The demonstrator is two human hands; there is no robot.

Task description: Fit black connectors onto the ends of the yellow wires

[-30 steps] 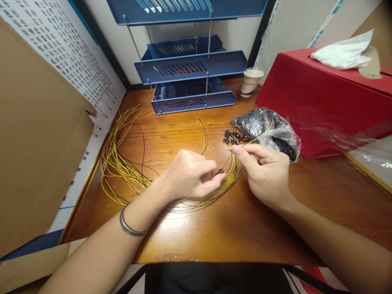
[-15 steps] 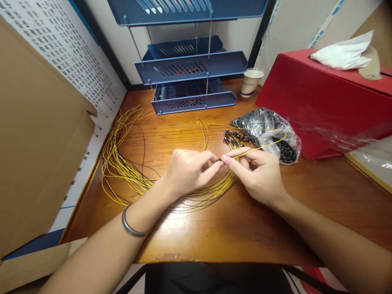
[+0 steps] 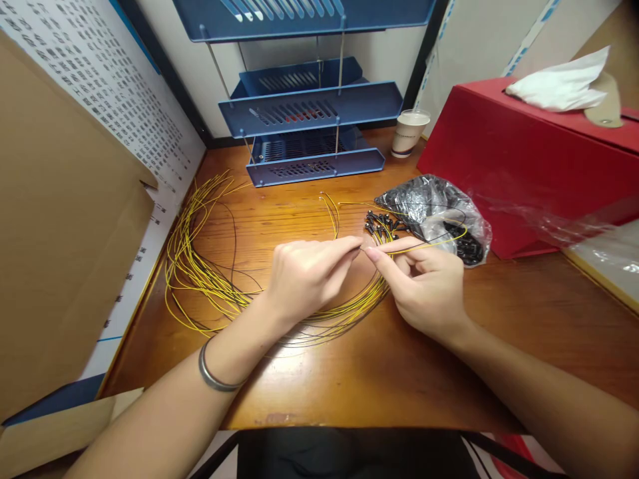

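Note:
My right hand (image 3: 430, 287) is closed in a pinch on a thin yellow and black wire (image 3: 424, 245), which loops out to the right over the plastic bag. Its fingertips meet those of my left hand (image 3: 305, 274), also pinched closed; whatever lies between the left fingers is hidden. Beneath and around both hands, a big loose coil of yellow and black wires (image 3: 192, 279) rests on the wooden table. Several wire ends with black fittings (image 3: 382, 223) are bunched just beyond my right hand. A clear bag of small black parts (image 3: 426, 198) lies behind it.
Blue tiered trays (image 3: 314, 169) stand at the back, with a paper cup (image 3: 410, 133) to their right. A red tissue box (image 3: 529, 166) fills the right rear. Brown cardboard (image 3: 60, 219) borders the left side. A few loose wire tips (image 3: 329, 203) lie mid-table.
My left fingers have straightened and shifted slightly up toward the right fingertips. The small dark piece seen between the hands earlier is now hidden. My right hand has barely moved.

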